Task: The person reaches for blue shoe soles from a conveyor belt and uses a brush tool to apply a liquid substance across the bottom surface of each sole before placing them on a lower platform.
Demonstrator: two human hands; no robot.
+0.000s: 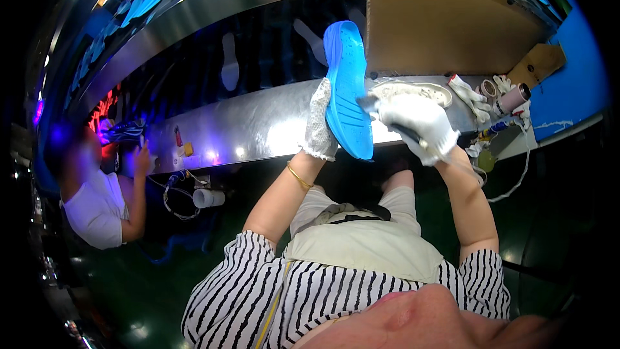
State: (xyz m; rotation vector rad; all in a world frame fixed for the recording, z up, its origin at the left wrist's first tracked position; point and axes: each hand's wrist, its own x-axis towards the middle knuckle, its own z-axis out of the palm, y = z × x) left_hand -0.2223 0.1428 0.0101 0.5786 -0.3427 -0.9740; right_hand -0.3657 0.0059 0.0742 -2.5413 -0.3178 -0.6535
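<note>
In a white knitted glove, my left hand (319, 126) is closed on the edge of a blue shoe sole (349, 84), which stands tilted upright with its ribbed, hollowed face turned to the right. My right hand (416, 121), also gloved in white, is closed around a brush (369, 103) with a dark grey tip. That tip is at the sole's right edge; I cannot tell whether it touches. Most of the brush's handle is hidden by the glove. Just beyond my right hand, an off-white shoe (439, 94) lies on the metal ledge (258, 123), partly covered by the hand.
A cardboard panel (452, 26) stands behind the ledge. Loose gloves (470, 98) and a pinkish spool (514, 98) lie at the right, near a hanging pale cord (526, 161). Pale insole shapes (230, 64) lie on the dark belt. At the left a co-worker (97, 200) sits close by.
</note>
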